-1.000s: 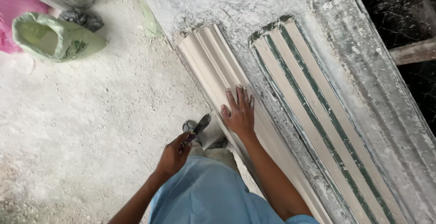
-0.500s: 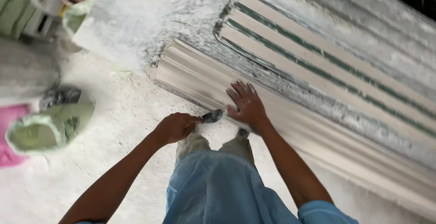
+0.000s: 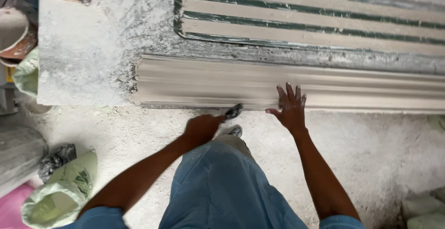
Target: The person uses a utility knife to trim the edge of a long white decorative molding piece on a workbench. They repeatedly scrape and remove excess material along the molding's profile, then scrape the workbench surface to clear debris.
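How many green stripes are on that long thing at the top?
3 show in the striped mould: one just under its top pale strip, one through the middle, one along the bottom edge. All run off the right side of the picture, so more may be hidden.

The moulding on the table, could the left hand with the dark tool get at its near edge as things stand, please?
Probably yes. The left hand holds the tool with its tip right at the moulding's near edge, and nothing lies between them. The right hand rests flat on the moulding, off to the side.

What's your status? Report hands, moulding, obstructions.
Left hand gripping small dark tool at moulding's near edge. Right hand flat on plaster moulding. Nothing between the hands.
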Motion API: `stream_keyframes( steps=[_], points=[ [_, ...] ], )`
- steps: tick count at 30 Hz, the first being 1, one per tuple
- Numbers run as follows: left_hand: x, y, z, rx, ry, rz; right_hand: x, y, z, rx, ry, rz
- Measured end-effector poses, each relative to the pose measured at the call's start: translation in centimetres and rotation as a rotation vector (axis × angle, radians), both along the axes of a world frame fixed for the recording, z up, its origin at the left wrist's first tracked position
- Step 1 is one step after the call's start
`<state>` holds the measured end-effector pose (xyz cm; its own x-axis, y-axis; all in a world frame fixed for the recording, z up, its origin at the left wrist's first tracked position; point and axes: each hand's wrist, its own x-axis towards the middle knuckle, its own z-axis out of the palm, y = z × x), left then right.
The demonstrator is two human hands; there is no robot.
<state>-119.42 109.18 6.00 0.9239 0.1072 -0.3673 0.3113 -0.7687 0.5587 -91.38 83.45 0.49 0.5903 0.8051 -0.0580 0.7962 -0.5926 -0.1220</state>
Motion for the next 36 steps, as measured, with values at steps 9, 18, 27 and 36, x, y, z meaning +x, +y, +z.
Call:
stream_keyframes(
  steps=[9, 18, 27, 36],
  points=[
    [-3.0, 2.6, 0.6, -0.077, 0.063, 0.164, 0.4, -0.2, 1.3, -0.011, 0.067, -0.02],
    [2.3, -5.7, -1.8, -0.094, -0.075, 0.125, 1.2, 0.2, 2.1, -0.018, -0.007, 0.035],
    [4.6, -5.4, -3.8, -0.011, -0.118, 0.072, 2.4, -1.5, 3.4, -0.143, -0.106, -0.135],
    [6.4, -8.1, -2.1, -0.137, 0.113, 0.207, 7.2, -8.9, 3.0, -0.143, -0.117, -0.165]
  ],
)
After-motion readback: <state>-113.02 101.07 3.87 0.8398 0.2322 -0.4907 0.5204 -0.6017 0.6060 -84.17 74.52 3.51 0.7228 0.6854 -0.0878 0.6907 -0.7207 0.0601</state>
